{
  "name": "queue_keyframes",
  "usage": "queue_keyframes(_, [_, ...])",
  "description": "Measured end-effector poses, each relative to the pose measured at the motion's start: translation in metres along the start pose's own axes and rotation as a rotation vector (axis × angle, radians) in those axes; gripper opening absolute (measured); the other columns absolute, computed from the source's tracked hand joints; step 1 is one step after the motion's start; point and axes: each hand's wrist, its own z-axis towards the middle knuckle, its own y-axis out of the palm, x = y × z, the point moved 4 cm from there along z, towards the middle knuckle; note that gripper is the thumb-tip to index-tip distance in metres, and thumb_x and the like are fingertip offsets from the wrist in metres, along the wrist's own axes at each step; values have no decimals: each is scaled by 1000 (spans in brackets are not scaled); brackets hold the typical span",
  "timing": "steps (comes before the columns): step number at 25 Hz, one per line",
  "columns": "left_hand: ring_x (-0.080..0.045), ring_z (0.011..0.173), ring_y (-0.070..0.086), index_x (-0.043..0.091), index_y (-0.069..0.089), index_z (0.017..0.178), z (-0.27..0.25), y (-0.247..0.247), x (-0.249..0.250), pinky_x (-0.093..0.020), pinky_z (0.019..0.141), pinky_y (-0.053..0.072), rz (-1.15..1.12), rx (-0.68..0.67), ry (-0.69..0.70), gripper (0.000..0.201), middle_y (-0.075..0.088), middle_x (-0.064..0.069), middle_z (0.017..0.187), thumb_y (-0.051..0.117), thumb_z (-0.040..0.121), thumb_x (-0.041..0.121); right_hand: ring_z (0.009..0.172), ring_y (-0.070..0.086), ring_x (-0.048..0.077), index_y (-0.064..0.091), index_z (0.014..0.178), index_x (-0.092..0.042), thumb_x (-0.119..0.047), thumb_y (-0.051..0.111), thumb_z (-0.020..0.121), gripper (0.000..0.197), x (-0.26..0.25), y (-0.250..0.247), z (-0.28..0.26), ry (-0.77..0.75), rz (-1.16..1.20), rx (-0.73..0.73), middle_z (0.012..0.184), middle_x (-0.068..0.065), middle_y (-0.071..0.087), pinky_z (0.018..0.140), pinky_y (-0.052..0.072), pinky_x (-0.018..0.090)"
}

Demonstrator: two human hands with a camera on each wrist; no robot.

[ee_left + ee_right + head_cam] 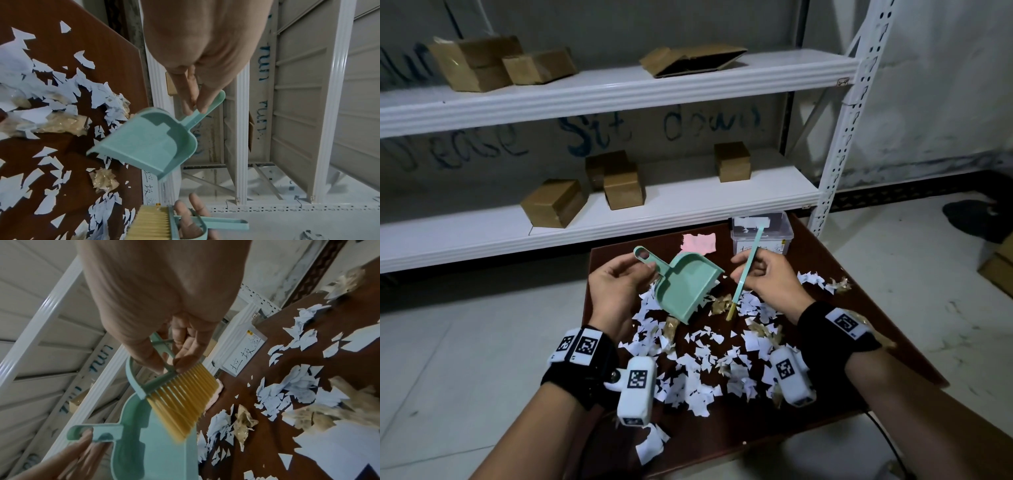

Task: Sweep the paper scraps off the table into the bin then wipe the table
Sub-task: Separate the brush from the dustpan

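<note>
My left hand [619, 284] holds a small mint-green dustpan [685, 287] by its handle, lifted and tilted above the brown table [876, 318]; the left wrist view shows the same dustpan [148, 142] pinched at the handle. My right hand [770, 277] grips a mint-green hand brush [744, 270] with yellow bristles [183, 400], held in the air beside the pan. White paper scraps [698, 370] and crumpled clear wrappers [244, 420] cover the table's middle and near side. A clear plastic bin [762, 236] with a label stands at the table's far edge.
A pink cloth [698, 242] lies at the table's far side, left of the bin. White metal shelves [619, 85] with several cardboard boxes [551, 202] stand just behind the table. One scrap [652, 442] hangs at the near table edge. Pale floor surrounds the table.
</note>
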Motion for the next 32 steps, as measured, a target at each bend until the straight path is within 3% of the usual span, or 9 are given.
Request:
queue_keyframes(6, [-42, 95, 73, -6, 71, 87, 5, -8, -9, -48, 93, 57, 11, 87, -54, 15, 73, -29, 94, 78, 75, -12, 93, 76, 22, 73, 106, -10, 5, 77, 86, 25, -1, 4, 0, 47, 68, 15, 99, 13, 77, 86, 64, 32])
queue_keyframes(11, [-36, 84, 75, -7, 66, 89, 13, -13, -9, -40, 84, 61, -50, 115, -111, 16, 74, -29, 93, 78, 79, -5, 90, 74, 20, 72, 107, -8, 14, 66, 84, 31, -5, -4, 7, 63, 151, 24, 98, 17, 78, 81, 59, 28])
queue_keyframes(15, [-36, 83, 75, -11, 65, 90, 18, -19, -13, -43, 86, 61, -73, 157, -131, 18, 74, -26, 83, 77, 82, -1, 90, 65, 23, 69, 112, 0, -11, 54, 102, 22, -6, -32, 16, 73, 249, 26, 101, 17, 68, 78, 60, 30])
queue_keyframes(17, [-37, 85, 75, -5, 62, 83, 18, -20, -13, -43, 87, 60, -82, 157, -146, 15, 74, -25, 81, 77, 82, 0, 86, 62, 24, 69, 109, 0, -31, 47, 108, 38, 0, -55, 22, 113, 184, 104, 100, 19, 64, 83, 61, 39])
queue_keyframes(20, [-36, 89, 75, -1, 61, 84, 18, -22, -14, -41, 87, 60, -70, 121, -163, 17, 74, -28, 93, 78, 82, 1, 82, 64, 26, 71, 109, -1, -28, 51, 107, 33, 6, -91, 26, 123, 7, 237, 102, 30, 68, 90, 59, 51])
queue_keyframes(22, [-35, 88, 76, 0, 61, 86, 18, -22, -16, -36, 80, 62, -48, 106, -176, 17, 74, -28, 97, 78, 82, 1, 79, 68, 29, 74, 102, -4, -25, 58, 102, 27, 10, -115, 26, 106, -65, 333, 104, 25, 73, 86, 60, 51])
queue_keyframes(26, [-30, 74, 76, -1, 62, 92, 18, -18, -21, -22, 59, 59, 0, 106, -196, 20, 73, -29, 94, 78, 81, 0, 87, 77, 32, 74, 83, -14, -35, 56, 95, 30, 13, -146, 21, 141, -139, 474, 85, 10, 77, 87, 63, 54])
queue_keyframes(30, [-29, 75, 76, -4, 61, 94, 17, -14, -26, -23, 61, 60, 88, 73, -218, 19, 74, -29, 90, 76, 84, 0, 84, 75, 29, 65, 104, -25, -27, 54, 93, 16, 22, -164, 22, 120, -414, 468, 86, 5, 77, 89, 61, 54])
queue_keyframes(32, [-34, 83, 76, -3, 60, 92, 18, -14, -29, -27, 68, 63, 106, 78, -223, 17, 74, -29, 91, 75, 84, -1, 83, 75, 33, 59, 106, -27, -41, 51, 83, 28, 43, -178, 29, 134, -514, 462, 93, 9, 75, 84, 62, 53])
